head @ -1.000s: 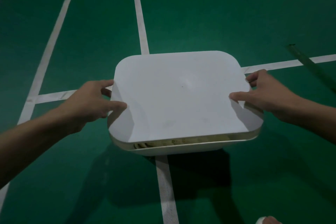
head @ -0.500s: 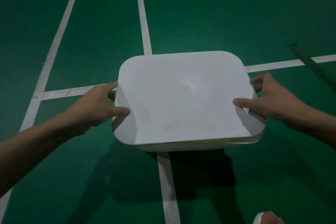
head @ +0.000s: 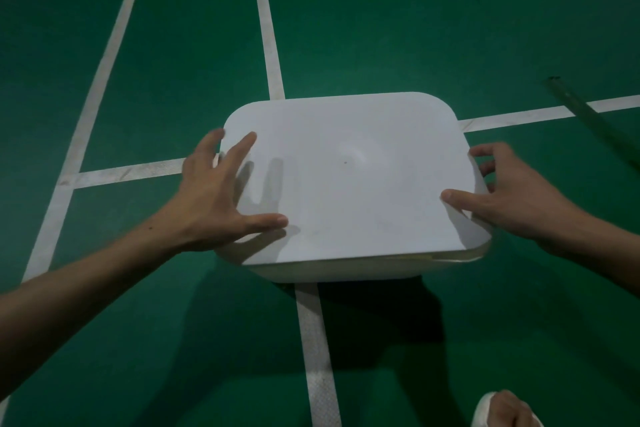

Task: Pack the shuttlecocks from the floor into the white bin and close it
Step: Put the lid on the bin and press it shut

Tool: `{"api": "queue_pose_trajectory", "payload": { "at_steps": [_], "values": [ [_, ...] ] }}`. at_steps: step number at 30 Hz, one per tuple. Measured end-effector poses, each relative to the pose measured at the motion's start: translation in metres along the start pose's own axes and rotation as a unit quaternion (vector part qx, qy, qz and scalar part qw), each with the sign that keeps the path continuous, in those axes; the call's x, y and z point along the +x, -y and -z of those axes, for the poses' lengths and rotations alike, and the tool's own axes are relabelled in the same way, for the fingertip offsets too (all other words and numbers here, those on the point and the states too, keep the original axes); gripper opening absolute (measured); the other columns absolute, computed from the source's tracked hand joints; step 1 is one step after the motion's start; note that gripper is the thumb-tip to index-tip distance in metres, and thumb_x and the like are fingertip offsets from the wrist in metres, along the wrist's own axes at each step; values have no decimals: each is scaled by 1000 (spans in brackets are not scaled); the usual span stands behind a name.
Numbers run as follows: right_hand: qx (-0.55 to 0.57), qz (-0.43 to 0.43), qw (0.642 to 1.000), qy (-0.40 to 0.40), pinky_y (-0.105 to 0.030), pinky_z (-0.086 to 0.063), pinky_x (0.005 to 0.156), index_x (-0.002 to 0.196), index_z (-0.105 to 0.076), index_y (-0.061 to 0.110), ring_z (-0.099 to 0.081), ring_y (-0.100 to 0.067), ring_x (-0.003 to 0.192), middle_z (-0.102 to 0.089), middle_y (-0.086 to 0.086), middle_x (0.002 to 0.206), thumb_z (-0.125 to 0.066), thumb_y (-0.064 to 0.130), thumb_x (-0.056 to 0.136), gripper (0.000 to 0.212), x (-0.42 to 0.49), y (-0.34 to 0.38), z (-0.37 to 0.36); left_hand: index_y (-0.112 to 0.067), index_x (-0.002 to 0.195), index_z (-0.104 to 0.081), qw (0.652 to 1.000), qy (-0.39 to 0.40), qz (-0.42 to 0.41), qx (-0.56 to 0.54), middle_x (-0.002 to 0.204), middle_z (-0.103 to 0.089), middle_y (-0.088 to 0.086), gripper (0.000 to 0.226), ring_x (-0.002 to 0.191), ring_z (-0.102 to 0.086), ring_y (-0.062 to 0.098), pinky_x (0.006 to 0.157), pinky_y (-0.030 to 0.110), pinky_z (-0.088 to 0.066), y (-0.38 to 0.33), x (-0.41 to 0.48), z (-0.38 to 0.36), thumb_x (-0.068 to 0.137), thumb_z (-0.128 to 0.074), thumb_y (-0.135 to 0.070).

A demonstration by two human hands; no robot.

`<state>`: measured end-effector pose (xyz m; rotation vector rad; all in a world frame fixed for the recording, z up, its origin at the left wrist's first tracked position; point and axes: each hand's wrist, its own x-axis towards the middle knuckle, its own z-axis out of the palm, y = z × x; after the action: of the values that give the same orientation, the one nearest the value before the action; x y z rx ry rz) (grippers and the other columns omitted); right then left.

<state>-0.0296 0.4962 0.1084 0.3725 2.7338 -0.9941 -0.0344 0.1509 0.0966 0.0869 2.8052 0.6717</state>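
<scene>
The white bin [head: 332, 272] stands on the green court floor with its flat white lid [head: 346, 177] lying on top. My left hand [head: 214, 194] rests over the lid's left edge with fingers spread, the thumb pressing on the lid's top. My right hand [head: 509, 194] grips the lid's right edge, thumb on top and fingers curled around the side. A thin gap shows between lid and bin at the near right corner. No shuttlecocks are visible; the bin's inside is hidden.
White court lines [head: 270, 45] cross the green floor beneath the bin. A dark strip [head: 588, 114] lies on the floor at the far right. A foot in a white sandal [head: 502, 412] shows at the bottom right.
The lid has come down onto the bin, closing the front gap that showed the contents. My left hand let go of the edge and opened flat over the lid.
</scene>
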Motion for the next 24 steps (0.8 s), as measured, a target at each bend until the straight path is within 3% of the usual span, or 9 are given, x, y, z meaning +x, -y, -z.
{"api": "queue_pose_trajectory", "payload": {
  "at_steps": [3,7,10,14,20,24],
  "values": [
    [-4,41,999,-29,-49,-45,99,141,-27,29,-49,-25,119,-39,-4,140,-85,35,65,95,0,0,-1,-42,149,-2,992,-17,-90,81,159,10,-3,126,146,4,25,112,56,-8,-9,14,-8,43,-38,-99],
    [-11,70,997,28,-37,-32,110,149,-16,32,-34,-22,135,-28,3,154,-82,51,59,114,-10,2,-7,-44,147,12,980,14,-113,165,159,16,-1,118,146,14,25,113,60,7,-20,24,-28,46,-9,-102],
    [-60,106,987,102,-38,-15,117,148,-2,45,-7,-14,147,1,10,161,-74,71,34,138,-19,-4,-6,-48,143,21,970,13,-125,207,157,23,2,103,144,22,24,112,62,11,-24,18,-40,57,-5,-98],
    [-100,132,973,163,-28,-8,110,140,7,61,5,-14,147,26,7,157,-82,62,30,141,-21,-15,-1,-48,143,20,969,3,-129,210,157,22,3,100,144,22,24,112,61,12,-24,16,-39,60,-6,-96],
    [-116,148,976,111,-22,-7,111,150,-3,44,0,-11,148,17,8,160,-82,58,39,137,-22,-24,-5,-47,144,19,968,-9,-135,213,158,21,4,101,144,21,25,112,61,12,-23,15,-42,59,-4,-96],
    [-142,152,974,90,-20,-4,111,152,4,35,2,-9,147,16,8,160,-84,54,51,135,-25,-30,-9,-47,144,18,968,-9,-131,215,158,21,3,100,144,21,24,112,60,12,-23,14,-43,60,-6,-96]
  ]
}}
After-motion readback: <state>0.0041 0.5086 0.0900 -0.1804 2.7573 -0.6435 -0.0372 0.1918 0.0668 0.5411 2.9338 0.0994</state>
